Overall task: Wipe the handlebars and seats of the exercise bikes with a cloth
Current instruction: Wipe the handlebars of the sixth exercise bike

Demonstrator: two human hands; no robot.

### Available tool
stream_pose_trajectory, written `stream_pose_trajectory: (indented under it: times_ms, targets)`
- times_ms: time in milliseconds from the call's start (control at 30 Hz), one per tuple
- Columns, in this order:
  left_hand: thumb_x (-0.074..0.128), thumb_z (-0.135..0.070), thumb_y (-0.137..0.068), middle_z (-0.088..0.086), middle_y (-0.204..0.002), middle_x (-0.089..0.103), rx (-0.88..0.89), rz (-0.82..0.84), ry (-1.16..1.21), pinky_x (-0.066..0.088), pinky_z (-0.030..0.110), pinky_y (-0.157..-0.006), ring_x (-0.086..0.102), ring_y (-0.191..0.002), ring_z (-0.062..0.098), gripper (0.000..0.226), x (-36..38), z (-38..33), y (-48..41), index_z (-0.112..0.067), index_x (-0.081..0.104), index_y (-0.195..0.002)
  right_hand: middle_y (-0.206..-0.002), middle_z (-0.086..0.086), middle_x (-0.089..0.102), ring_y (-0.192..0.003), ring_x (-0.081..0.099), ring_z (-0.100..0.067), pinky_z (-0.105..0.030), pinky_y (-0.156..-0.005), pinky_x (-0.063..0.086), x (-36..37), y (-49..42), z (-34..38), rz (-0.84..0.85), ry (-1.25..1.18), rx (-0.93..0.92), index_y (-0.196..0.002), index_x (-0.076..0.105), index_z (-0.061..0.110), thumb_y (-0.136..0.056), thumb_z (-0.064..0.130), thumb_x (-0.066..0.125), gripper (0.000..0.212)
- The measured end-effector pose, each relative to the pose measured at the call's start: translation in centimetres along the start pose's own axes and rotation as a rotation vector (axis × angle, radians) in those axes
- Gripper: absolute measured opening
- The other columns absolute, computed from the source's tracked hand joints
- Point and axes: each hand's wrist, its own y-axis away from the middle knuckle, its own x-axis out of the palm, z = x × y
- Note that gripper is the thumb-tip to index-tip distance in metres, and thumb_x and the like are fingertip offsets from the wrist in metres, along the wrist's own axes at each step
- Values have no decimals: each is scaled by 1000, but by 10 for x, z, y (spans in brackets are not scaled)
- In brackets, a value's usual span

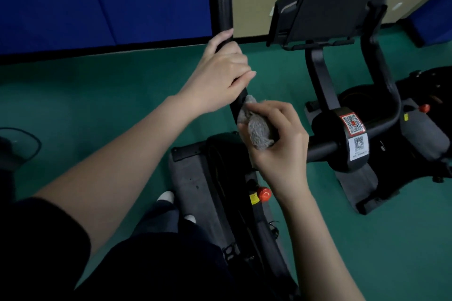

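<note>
so, handlebar wipe: soft cloth, stiff bar

basically the small grey fluffy cloth (259,132) is bunched up and held in the curled fingers of the right hand (281,146). its upper edge is pressed against the long black handlebar tube (220,2) of the near dark grey exercise bike (190,178). the tube is gripped just above that spot by the left hand (220,76), with the fingers wrapped round it.

the cloth looks light, soft and floppy, so it can probably be squashed round the tube without any effort. it's likely best kept balled in the palm with a loose flap left free to wrap the bar. the handlebar looks rigid and fixed, so firm pressure can probably be taken without it giving. the stretch under the left hand can't be reached until that grip is shifted.

no seat can be seen from this angle. a second black bike with white qr stickers (357,137) is parked to the right on the green floor (97,95), apart from the near one.
</note>
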Motion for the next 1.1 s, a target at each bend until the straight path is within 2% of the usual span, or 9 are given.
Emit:
stream_pose_trajectory:
  times_ms: [100,267,467,600,700,767,867,967,1100]
  targets:
    - [43,-26,-97,-2,-69,61,6,-7,21,5,33,-116,55,-91,20,39,-1,1,0,-11,69,-73,-101,-7,58,-98,60,-17,-26,-87,49,-3,4,-4,18,45,-17,-103,72,5,-79,3,76,24]
    - [42,-26,-97,-5,-68,57,0,-15,39,5,33,-117,53,-91,18,39,1,-1,0,-12,68,-71,-97,-2,62,-94,62,-8,-19,-85,48,-21,25,-12,-28,60,32,-98,73,9,-78,6,78,21]
    - [42,-26,-97,-4,-67,57,-4,-25,27,4,32,-117,54,-90,19,39,1,-2,0,-12,67,-70,-100,-4,62,-98,60,-19,-34,-87,50,-11,26,-9,-71,66,47,-100,72,9,-82,9,73,19]
    - [42,-25,-97,-4,-67,58,-3,-41,30,3,31,-117,54,-89,19,39,2,-3,1,-12,66,-69,-108,1,56,-106,53,-16,-33,-92,47,-10,36,-8,-67,124,48,-108,70,10,-85,32,68,32]
    - [43,-23,-97,-3,-67,57,-10,-40,29,4,32,-117,54,-89,20,38,2,-4,1,-12,65,-68,-111,3,52,-109,49,-16,-27,-97,42,-9,40,-5,-51,129,49,-114,67,9,-85,52,59,52]
    - [44,-23,-97,-3,-67,57,-9,-36,24,5,33,-117,55,-89,21,38,2,-5,1,-12,66,-68,-112,2,52,-110,47,-15,-22,-98,38,-6,41,-3,-63,106,64,-115,67,8,-90,57,49,58]
    - [41,-24,-97,-6,-66,54,-9,-35,22,6,33,-117,55,-89,21,40,1,-6,0,-11,66,-68,-112,-4,55,-110,47,-18,-16,-99,33,0,41,-2,-128,80,92,-112,66,6,-97,38,43,43]
    - [37,-27,-97,-6,-66,55,-16,-27,10,4,32,-117,55,-90,20,44,2,-6,1,-10,66,-68,-110,-7,55,-108,46,-17,-11,-99,29,5,40,-4,-170,117,90,-109,67,5,-93,19,52,25]
    - [37,-27,-97,-3,-67,58,-32,-23,-3,1,30,-116,55,-92,20,45,2,-5,1,-10,65,-67,-110,-10,58,-106,47,-18,-13,-99,31,9,38,-6,-171,160,83,-108,66,5,-84,11,65,25]
